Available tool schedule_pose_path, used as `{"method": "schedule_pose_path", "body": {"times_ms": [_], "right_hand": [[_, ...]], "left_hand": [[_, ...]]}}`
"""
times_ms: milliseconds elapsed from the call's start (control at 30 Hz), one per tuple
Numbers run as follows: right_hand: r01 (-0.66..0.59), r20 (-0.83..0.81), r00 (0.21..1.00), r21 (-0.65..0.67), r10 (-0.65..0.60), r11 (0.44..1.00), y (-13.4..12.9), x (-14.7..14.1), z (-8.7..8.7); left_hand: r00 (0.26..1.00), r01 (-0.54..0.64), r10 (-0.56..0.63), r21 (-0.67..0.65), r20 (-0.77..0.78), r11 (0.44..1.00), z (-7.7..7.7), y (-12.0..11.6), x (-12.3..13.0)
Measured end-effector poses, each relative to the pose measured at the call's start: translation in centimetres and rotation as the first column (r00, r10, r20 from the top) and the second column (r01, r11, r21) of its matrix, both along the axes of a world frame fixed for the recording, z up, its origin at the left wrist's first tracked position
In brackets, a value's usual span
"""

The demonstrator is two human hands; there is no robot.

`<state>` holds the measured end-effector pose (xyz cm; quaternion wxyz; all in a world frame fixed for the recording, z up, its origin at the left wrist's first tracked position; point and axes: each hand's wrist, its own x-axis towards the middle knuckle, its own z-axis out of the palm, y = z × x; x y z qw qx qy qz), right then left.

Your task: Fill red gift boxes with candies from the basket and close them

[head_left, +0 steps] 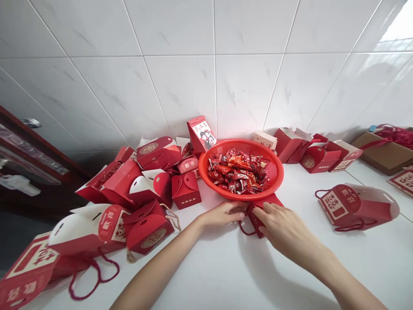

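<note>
A small red candy box [256, 220] with a dark red cord [247, 232] is on the white table, just in front of the red plastic basket [206, 184]. My left hand [223, 215] grips its left side, thumb and fingers curled at the edge. From the right, my right hand [280, 220] closes over the top of the same box, hiding much of it. Wrapped candies [240, 170], mostly red, lie heaped in the basket. Another red box [186, 189] with a rounded lid stands left of the basket.
Several red and cream boxes crowd the left side, among them one with a rope handle [150, 228]. A tilted box [358, 206] lies to the right. Farther right sits a brown carton [380, 153] with red cords. Behind runs a tiled wall [180, 86].
</note>
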<state>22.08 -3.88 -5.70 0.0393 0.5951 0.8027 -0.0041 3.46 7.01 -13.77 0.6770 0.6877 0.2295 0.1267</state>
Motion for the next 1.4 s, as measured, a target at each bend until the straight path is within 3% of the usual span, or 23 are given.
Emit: {"method": "schedule_pose_path", "body": {"times_ms": [100, 200, 300, 467, 533, 600, 733, 833, 967, 1200, 1400], "right_hand": [[0.118, -0.176, 0.982, 0.252, -0.075, 0.961, -0.6, 2.4, -2.7], [0.245, -0.293, 0.948, 0.431, -0.122, 0.868, -1.4, 4.2, -5.5], [0.377, -0.377, 0.900, 0.424, -0.218, 0.824, -2.1, 4.6, -6.9], [0.417, -0.506, 0.831, 0.290, -0.232, 0.861, -3.4, 4.3, -6.2], [0.471, -0.531, 0.804, 0.293, -0.267, 0.832, -3.8, 5.0, -5.9], [0.590, -0.560, 0.747, 0.309, -0.358, 0.746, -3.8, 6.4, -5.8], [0.826, -0.601, 0.548, 0.280, -0.582, 0.490, -3.2, 10.0, -5.8], [0.885, -0.597, 0.457, 0.228, -0.659, 0.407, -2.7, 12.1, -5.8], [0.907, -0.597, 0.420, 0.253, -0.683, 0.337, -2.3, 14.4, -6.2], [0.892, -0.508, 0.442, 0.334, -0.739, 0.304, -2.2, 18.9, -7.0], [0.909, -0.444, 0.396, 0.314, -0.804, 0.274, -1.8, 20.0, -6.6]], "left_hand": [[0.988, -0.136, 0.151, -0.268, 0.039, 0.954, -2.1, 0.1, 0.7], [0.978, -0.181, 0.204, -0.321, 0.039, 0.930, -3.3, 0.4, 1.0], [0.978, -0.179, 0.203, -0.338, 0.038, 0.924, -3.5, 0.7, 0.9], [0.977, -0.177, 0.208, -0.365, 0.047, 0.914, -3.4, 0.8, 0.7], [0.976, -0.181, 0.213, -0.374, 0.046, 0.909, -3.4, 0.8, 0.7], [0.975, -0.185, 0.216, -0.378, 0.041, 0.907, -3.5, 0.9, 0.7], [0.975, -0.194, 0.221, -0.378, 0.029, 0.905, -3.4, 1.0, 0.7], [0.974, -0.202, 0.226, -0.379, 0.020, 0.903, -3.4, 1.1, 0.6], [0.971, -0.216, 0.239, -0.380, 0.012, 0.899, -3.4, 1.1, 0.6], [0.969, -0.224, 0.247, -0.380, 0.011, 0.897, -3.4, 1.1, 0.6], [0.966, -0.231, 0.256, -0.375, 0.017, 0.898, -3.5, 1.0, 0.7]]}}
